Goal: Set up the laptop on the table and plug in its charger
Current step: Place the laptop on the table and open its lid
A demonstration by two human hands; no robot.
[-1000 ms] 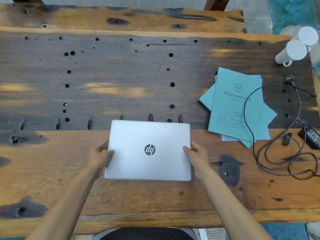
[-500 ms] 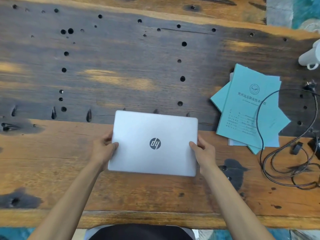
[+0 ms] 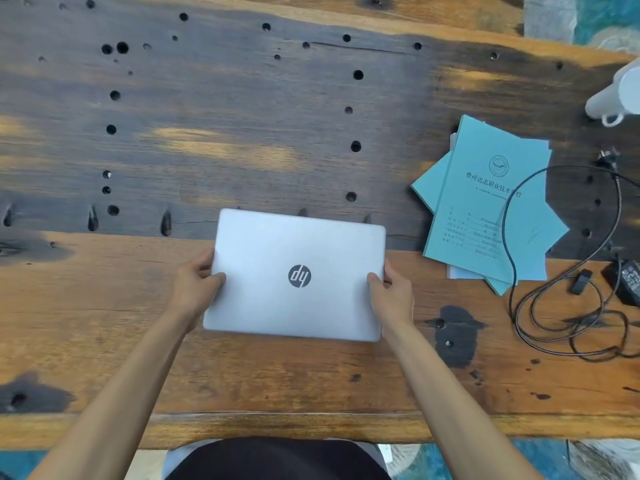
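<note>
A closed silver laptop (image 3: 298, 244) with a round dark logo lies over the wooden table (image 3: 104, 323), slightly turned. My left hand (image 3: 194, 289) grips its left edge, thumb on the lid. My right hand (image 3: 393, 294) grips its right edge the same way. To the right, the black charger brick (image 3: 627, 280) sits at the frame's edge, and its cable (image 3: 561, 327) lies in loose coils. The wall plug (image 3: 607, 157) rests farther back, beside the booklets.
Teal booklets (image 3: 485, 209) are fanned out right of the laptop, with the cable running over them. A white handled cup (image 3: 613, 95) stands at the far right edge. The dark plank behind the laptop is full of drilled holes.
The laptop, held in both hands, has shifted a little away from me and turned slightly. The view has dropped and moved left, cutting off the cups.
</note>
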